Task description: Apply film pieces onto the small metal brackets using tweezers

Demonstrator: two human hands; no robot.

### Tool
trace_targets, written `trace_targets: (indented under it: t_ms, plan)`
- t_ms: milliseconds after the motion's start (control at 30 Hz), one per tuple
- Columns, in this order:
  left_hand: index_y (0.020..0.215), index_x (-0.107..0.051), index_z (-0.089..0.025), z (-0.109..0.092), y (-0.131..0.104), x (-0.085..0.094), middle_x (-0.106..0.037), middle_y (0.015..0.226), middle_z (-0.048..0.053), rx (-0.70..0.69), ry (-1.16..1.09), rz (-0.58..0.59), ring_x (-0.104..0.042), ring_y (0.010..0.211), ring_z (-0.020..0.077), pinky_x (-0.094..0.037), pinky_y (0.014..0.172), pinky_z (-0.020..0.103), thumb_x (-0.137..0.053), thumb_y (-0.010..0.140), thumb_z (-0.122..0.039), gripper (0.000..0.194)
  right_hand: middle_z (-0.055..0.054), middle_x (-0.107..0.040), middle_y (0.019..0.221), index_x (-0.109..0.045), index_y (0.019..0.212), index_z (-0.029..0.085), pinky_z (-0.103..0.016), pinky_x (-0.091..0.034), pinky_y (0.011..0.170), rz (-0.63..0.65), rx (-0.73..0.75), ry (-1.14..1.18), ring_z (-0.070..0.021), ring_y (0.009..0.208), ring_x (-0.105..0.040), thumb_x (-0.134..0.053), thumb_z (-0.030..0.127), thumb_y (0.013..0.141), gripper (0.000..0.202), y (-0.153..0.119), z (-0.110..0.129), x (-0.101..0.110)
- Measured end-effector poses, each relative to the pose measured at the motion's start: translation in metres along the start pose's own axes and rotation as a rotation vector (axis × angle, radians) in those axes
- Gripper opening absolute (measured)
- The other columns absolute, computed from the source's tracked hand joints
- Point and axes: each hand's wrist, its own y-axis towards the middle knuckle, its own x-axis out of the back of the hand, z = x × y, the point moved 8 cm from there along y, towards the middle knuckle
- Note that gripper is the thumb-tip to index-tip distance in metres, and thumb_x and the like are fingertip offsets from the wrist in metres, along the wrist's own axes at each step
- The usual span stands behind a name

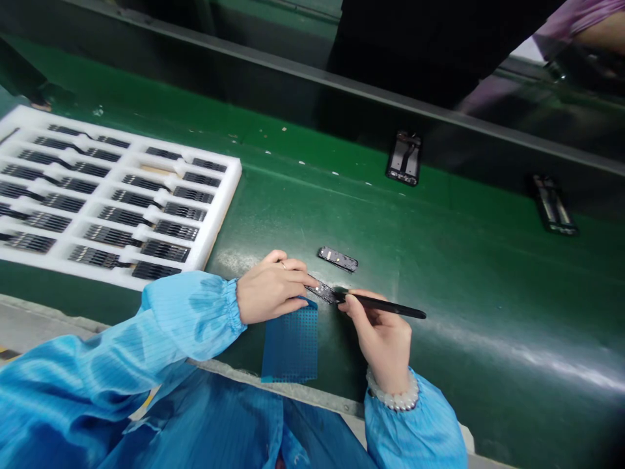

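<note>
Steadying the small board (323,293) seemed to be the reason my left hand (269,290) had its fingertips on the left end; whether they pinched it, I couldn't tell. My right hand (383,335) pinched a black tool (390,305) like a pen, probably for fine control, with its tip at the right end. The board lay between both hands over the table (488,286), beside the blue sheet's (291,345) far edge, a similar board (338,258) just beyond.
</note>
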Motion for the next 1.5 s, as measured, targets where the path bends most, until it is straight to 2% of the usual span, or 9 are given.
trace_targets:
  t_ms: [533,767,1067,1200,1267,1333,1433,1500]
  plan:
    - [0.076,-0.064,-0.018,-0.001,-0.001,-0.002,-0.068,0.107,-0.002,-0.015,0.019,0.017,-0.055,0.099,0.0164,-0.025,0.085,0.034,-0.051,0.090,-0.027,0.021,-0.007,-0.072,0.085,-0.068,0.085,0.017,-0.029,-0.059,0.061,0.007,0.086,-0.041,-0.0175,0.061,-0.069,-0.061,0.032,0.082,0.017,-0.002,0.004,0.000]
    - [0.078,-0.063,-0.017,-0.002,-0.001,0.001,-0.068,0.107,-0.001,-0.027,0.010,-0.002,-0.056,0.100,0.0171,-0.026,0.085,0.034,-0.049,0.091,-0.026,0.020,-0.007,-0.072,0.079,-0.067,0.085,0.017,-0.029,-0.060,0.060,-0.026,0.004,0.028,-0.0181,0.061,-0.070,-0.063,0.032,0.081,0.017,-0.002,0.000,0.003]
    - [0.078,-0.062,-0.018,-0.003,-0.001,0.000,-0.069,0.107,-0.001,-0.023,0.009,0.006,-0.056,0.101,0.0175,-0.026,0.086,0.034,-0.049,0.091,-0.026,0.021,-0.006,-0.071,0.084,-0.068,0.087,0.018,-0.029,-0.059,0.063,0.009,0.063,-0.031,-0.0173,0.065,-0.069,-0.062,0.029,0.082,0.013,-0.002,0.002,0.001]
    - [0.080,-0.063,-0.018,-0.003,-0.001,0.000,-0.068,0.106,-0.001,-0.034,0.017,0.003,-0.056,0.101,0.0169,-0.026,0.087,0.034,-0.048,0.092,-0.026,0.020,-0.006,-0.071,0.084,-0.066,0.092,0.019,-0.030,-0.059,0.060,-0.009,0.075,0.049,-0.0169,0.063,-0.069,-0.062,0.026,0.082,0.013,-0.005,0.003,0.003]
    - [0.080,-0.063,-0.018,-0.003,-0.002,-0.001,-0.066,0.110,0.000,-0.040,0.027,0.015,-0.055,0.101,0.0172,-0.026,0.087,0.034,-0.048,0.091,-0.027,0.020,-0.005,-0.071,0.085,-0.062,0.105,0.021,-0.034,-0.059,0.067,-0.066,0.121,0.061,-0.0181,0.068,-0.069,-0.058,0.022,0.085,0.020,-0.005,0.006,0.008]
    - [0.080,-0.064,-0.018,-0.001,-0.003,-0.004,-0.061,0.119,0.003,-0.028,0.041,0.044,-0.055,0.100,0.0176,-0.028,0.087,0.034,-0.049,0.091,-0.029,0.022,-0.005,-0.071,0.089,-0.059,0.111,0.023,-0.041,-0.055,0.079,-0.060,0.254,-0.020,-0.0203,0.083,-0.068,-0.053,0.017,0.088,0.025,-0.004,0.015,0.008]
    - [0.081,-0.067,-0.020,0.004,-0.004,-0.008,-0.051,0.130,0.006,0.015,0.059,0.089,-0.054,0.099,0.0195,-0.030,0.086,0.036,-0.050,0.090,-0.033,0.023,-0.007,-0.068,0.107,-0.059,0.109,0.026,-0.046,-0.048,0.091,0.097,0.493,-0.212,-0.0238,0.107,-0.059,-0.056,0.016,0.086,0.025,-0.002,0.031,-0.010]
    - [0.082,-0.067,-0.021,0.006,-0.004,-0.009,-0.051,0.129,0.006,0.036,0.061,0.096,-0.051,0.102,0.0214,-0.031,0.086,0.037,-0.051,0.089,-0.035,0.023,-0.010,-0.063,0.117,-0.058,0.109,0.024,-0.045,-0.047,0.092,0.182,0.572,-0.306,-0.0249,0.113,-0.054,-0.059,0.018,0.084,0.026,0.000,0.037,-0.023]
